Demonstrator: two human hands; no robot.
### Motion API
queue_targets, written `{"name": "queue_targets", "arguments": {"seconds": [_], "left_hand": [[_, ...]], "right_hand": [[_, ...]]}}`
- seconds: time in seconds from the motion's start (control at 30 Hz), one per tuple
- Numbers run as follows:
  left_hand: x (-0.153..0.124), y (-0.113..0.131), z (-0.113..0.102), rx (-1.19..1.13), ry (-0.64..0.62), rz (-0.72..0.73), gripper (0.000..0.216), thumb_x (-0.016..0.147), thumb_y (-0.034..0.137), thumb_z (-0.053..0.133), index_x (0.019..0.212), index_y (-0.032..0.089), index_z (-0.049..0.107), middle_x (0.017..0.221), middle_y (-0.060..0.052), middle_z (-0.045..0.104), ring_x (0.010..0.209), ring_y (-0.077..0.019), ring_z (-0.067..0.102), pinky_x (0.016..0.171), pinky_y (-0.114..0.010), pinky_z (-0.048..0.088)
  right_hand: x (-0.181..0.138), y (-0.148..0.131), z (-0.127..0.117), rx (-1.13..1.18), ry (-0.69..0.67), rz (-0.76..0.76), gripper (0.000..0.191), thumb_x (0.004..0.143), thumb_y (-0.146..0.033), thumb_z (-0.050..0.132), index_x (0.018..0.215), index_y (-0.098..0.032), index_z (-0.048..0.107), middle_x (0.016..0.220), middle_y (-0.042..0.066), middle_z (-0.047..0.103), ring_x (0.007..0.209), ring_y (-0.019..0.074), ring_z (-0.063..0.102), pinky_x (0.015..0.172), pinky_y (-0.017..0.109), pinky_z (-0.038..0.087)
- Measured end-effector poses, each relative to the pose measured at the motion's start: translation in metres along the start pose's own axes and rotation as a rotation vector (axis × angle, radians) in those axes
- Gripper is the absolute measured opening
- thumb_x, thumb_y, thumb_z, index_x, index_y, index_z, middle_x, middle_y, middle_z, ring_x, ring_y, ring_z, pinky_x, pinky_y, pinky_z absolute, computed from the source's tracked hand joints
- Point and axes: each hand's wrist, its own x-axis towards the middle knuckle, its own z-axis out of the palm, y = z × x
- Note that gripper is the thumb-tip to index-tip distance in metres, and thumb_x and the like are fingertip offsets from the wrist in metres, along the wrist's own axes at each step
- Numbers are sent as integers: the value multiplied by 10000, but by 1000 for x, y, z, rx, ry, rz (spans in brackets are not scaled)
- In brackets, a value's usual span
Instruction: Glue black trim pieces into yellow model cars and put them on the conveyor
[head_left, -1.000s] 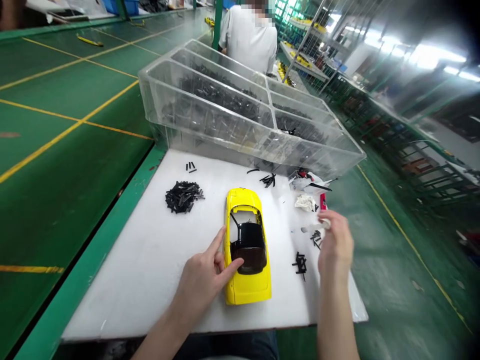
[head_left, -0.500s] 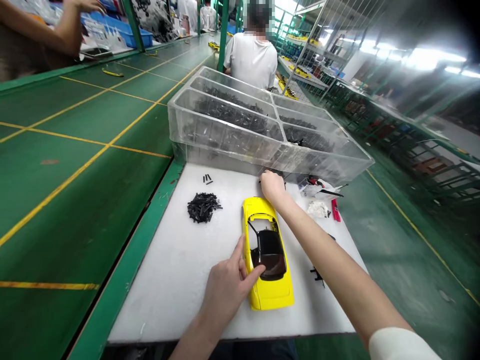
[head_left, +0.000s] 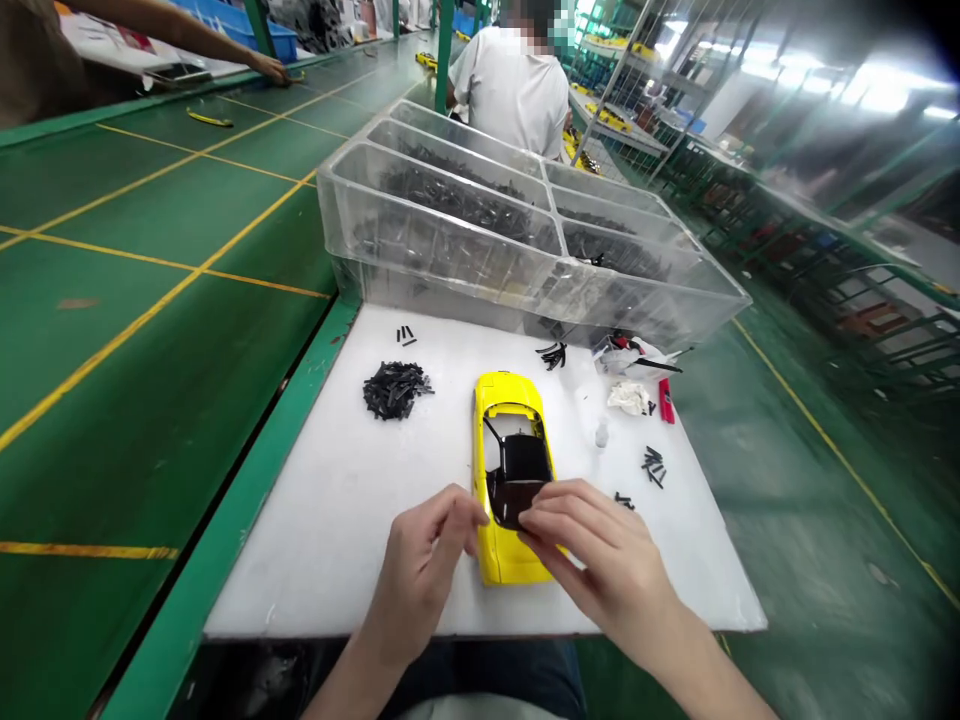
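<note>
A yellow toy car body [head_left: 511,418] with a black roof part [head_left: 519,474] lies on the white work mat [head_left: 322,530]. My left hand [head_left: 426,565] grips the car's near left side, fingers curled against it. My right hand [head_left: 600,558] rests over the car's near right side with its fingertips pinched at the black roof; what they hold, if anything, is too small to see. A heap of small black plastic parts [head_left: 393,388] lies to the car's left.
Clear plastic bins [head_left: 480,235] full of black parts stand along the mat's far edge. Loose black pieces [head_left: 654,466], a white rag [head_left: 628,397] and a red tool [head_left: 666,400] lie at right. A person in a white shirt [head_left: 514,85] sits beyond the bins. Another person's arm [head_left: 187,35] reaches over the green table.
My right hand came back from the far edge by the bins and now sits on the car's roof. My left hand stayed at the car's side, fingers curled tighter.
</note>
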Motion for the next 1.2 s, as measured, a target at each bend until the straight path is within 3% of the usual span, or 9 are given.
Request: {"name": "queue_targets", "arguments": {"seconds": [0.1,0.27,0.37,0.5,0.57,0.67,0.8,0.97,1.2], "left_hand": [[-14,8,3,-84,-165,-90,384,939,470,465,690,187,542,602,24,500,565,-113,482,541,-225,378],[-25,4,13,-41,-206,-177,361,926,460,469,691,192,521,603,34,468,546,-108,444,516,-228,353],[-22,-4,13,137,-76,-123,317,929,451,474,758,196,551,637,33,496,566,-115,445,541,-236,356],[-13,-12,13,330,135,-141,279,942,458,456,1022,214,565,770,27,589,564,-117,484,574,-245,393],[-11,-13,18,376,104,-143,309,951,453,437,1151,232,517,833,26,627,574,-121,520,592,-248,409],[-9,-12,28,433,75,-134,352,941,448,449,1225,241,455,755,55,605,562,-132,543,586,-244,405],[-6,-12,37,483,134,-121,368,915,435,478,1219,231,444,655,81,516,538,-139,548,549,-230,380],[-5,-15,37,532,147,-111,376,918,456,474,1218,233,435,723,62,549,573,-140,567,562,-232,399],[-5,-14,37,562,141,-103,371,912,453,463,1205,228,432,689,72,513,540,-136,549,549,-232,395]], "right_hand": [[-21,-5,4,26,-10,-36,208,848,-33,634,1031,-130,652,861,82,708,883,199,630,734,312,567],[-38,1,6,122,11,-7,208,860,-36,619,1028,-145,676,860,85,693,795,164,628,672,287,559],[-43,13,8,101,33,38,194,888,-61,594,1016,-184,673,874,79,689,789,156,627,651,281,548],[-43,27,15,0,23,36,186,887,-62,591,1011,-179,665,874,79,703,790,163,624,631,277,543],[-40,29,18,-61,29,6,190,880,-52,587,1004,-170,669,860,81,703,781,169,623,615,278,542],[-37,31,19,-139,30,-48,224,874,-31,564,1006,-168,683,847,82,697,801,180,635,632,285,555],[-40,38,14,-184,-13,-143,235,892,-53,546,1047,-162,686,872,92,697,866,196,647,701,312,589],[-55,45,3,-130,-80,-52,269,900,-79,568,1147,-154,643,985,115,710,933,202,663,682,291,600],[-55,38,-6,-310,-215,-148,301,904,-51,474,1127,-128,660,992,124,717,1015,265,684,748,393,634]]}}
